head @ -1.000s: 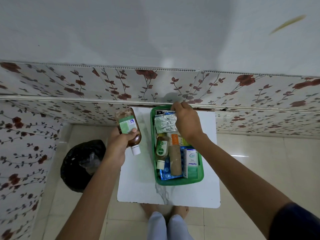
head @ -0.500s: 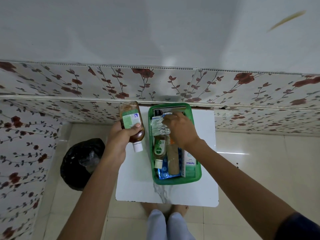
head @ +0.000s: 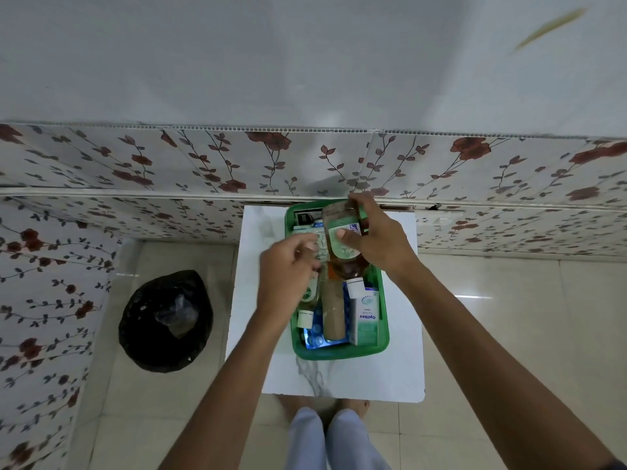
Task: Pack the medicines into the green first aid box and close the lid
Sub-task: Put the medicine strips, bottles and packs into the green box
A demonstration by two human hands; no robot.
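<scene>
The green first aid box (head: 339, 352) lies open on a small white table (head: 342, 378). My right hand (head: 381, 240) grips a brown bottle (head: 346, 256) with a green label, white cap toward me, tilted over the right half of the box. My left hand (head: 285, 276) hovers at the box's left side with loosely curled fingers at a silver packet (head: 318, 244), holding nothing that I can make out. Inside lie a white Optibex carton (head: 367, 317), a tan roll (head: 333, 312), a small bottle with a white cap (head: 305, 318) and blue blister strips (head: 315, 338). No lid shows.
The table's far edge meets a floral-panelled wall (head: 305, 164). A black bin bag (head: 166, 320) sits on the tiled floor to the left of the table. My feet and legs (head: 336, 432) are at the table's near edge.
The brown bottle has passed from my left hand to my right and moved from left of the box to above it. My left hand has shifted right, to the box's left side.
</scene>
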